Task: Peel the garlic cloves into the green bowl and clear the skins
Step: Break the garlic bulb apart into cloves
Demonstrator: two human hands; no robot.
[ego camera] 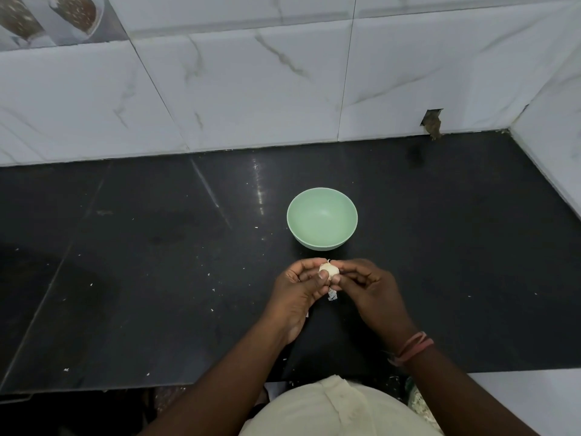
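Note:
A pale garlic piece (329, 270) is held just in front of the green bowl (322, 196), a little above the black counter. My left hand (298, 289) grips it from the left with thumb and fingers curled round it. My right hand (367, 286) pinches its right side with fingertips. A scrap of papery skin (332, 296) hangs or lies just below the garlic. The green bowl stands upright and nothing shows inside it.
The black counter (157, 247) carries small white skin flecks scattered to the left of my hands. A white marble-tiled wall (251, 89) rises behind, and a side wall closes the right. The counter's front edge runs just below my forearms.

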